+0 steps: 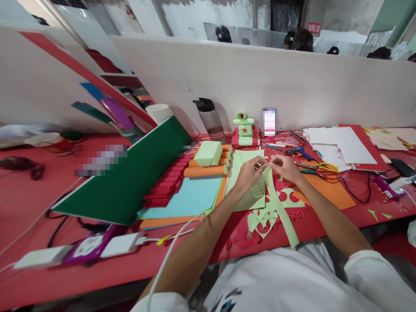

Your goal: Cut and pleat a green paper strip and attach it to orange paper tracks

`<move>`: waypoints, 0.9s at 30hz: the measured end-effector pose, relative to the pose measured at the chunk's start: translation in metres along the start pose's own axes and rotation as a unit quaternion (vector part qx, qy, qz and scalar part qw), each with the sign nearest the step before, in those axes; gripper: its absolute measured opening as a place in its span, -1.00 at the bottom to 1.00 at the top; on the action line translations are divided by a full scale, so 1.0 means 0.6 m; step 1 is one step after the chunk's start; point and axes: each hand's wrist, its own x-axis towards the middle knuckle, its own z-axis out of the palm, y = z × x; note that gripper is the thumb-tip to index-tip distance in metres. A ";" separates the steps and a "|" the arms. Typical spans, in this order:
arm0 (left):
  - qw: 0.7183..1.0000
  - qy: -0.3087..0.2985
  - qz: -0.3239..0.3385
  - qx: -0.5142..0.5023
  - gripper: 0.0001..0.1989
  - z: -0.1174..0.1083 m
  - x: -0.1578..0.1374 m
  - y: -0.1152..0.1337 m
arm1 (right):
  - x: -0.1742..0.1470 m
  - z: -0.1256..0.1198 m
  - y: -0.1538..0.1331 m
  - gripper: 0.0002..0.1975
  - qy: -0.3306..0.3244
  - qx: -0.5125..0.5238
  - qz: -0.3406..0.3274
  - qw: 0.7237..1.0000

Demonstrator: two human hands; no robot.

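Observation:
A long pale green paper strip [282,211] hangs down from my fingers, its lower end reaching the table's front edge. My left hand [249,173] pinches near the strip's upper end, fingertips closed. Close against it, my right hand [286,168] is closed in a pinch at the same end. Beneath my hands lie a pale green paper sheet [238,199] and several cut paper scraps [264,219]. Farther back stands a small paper tank model [245,132] with a red star. A pale green paper block [208,153] rests on orange paper rolls [205,170].
Left of my hands are folded red paper strips [169,182], blue sheets [191,195] and a leaning green board [130,182]. A bottle [210,119] and a phone [269,122] stand at the back. Yellow-handled scissors [326,170] lie right. A white cable [172,249] crosses my left arm.

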 end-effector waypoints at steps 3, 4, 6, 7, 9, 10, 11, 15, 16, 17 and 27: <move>1.000 0.006 -0.002 -0.003 -0.79 -0.003 0.002 -0.001 | 0.000 0.001 0.003 -0.80 -0.011 0.034 -0.002 0.999; 1.000 0.006 -0.002 -0.003 -0.79 -0.004 0.003 -0.001 | 0.000 0.002 0.003 -0.81 -0.015 0.042 -0.004 0.999; 1.000 0.004 0.002 -0.014 -0.78 -0.005 0.003 -0.001 | -0.001 0.002 0.002 -0.81 -0.014 0.046 -0.009 0.999; 1.000 0.001 0.004 -0.024 -0.78 -0.004 0.003 0.000 | -0.001 0.002 0.000 -0.82 -0.010 0.043 -0.012 0.999; 0.999 -0.006 0.005 -0.044 -0.77 -0.003 0.003 0.002 | -0.003 0.001 -0.005 -0.82 -0.003 0.040 -0.015 0.999; 0.999 -0.009 0.005 -0.052 -0.77 -0.003 0.003 0.003 | -0.003 0.000 -0.008 -0.82 -0.002 0.041 -0.016 0.999; 0.998 -0.013 0.004 -0.059 -0.77 -0.003 0.002 0.005 | -0.004 0.000 -0.010 -0.82 -0.004 0.044 -0.018 0.999; 0.997 -0.003 0.003 -0.081 -0.73 -0.005 0.003 0.012 | -0.002 -0.002 -0.012 -0.83 0.011 0.062 -0.024 0.998; 0.997 0.000 0.004 -0.083 -0.72 -0.005 0.003 0.013 | -0.001 -0.002 -0.010 -0.82 0.021 0.071 -0.018 0.997; 0.997 0.002 0.004 -0.083 -0.71 -0.006 0.003 0.014 | -0.001 -0.002 -0.008 -0.81 0.030 0.081 -0.011 0.996; 0.996 0.010 -0.022 -0.090 -0.60 -0.002 0.005 0.009 | 0.002 -0.007 -0.001 -0.72 0.033 0.059 -0.017 0.998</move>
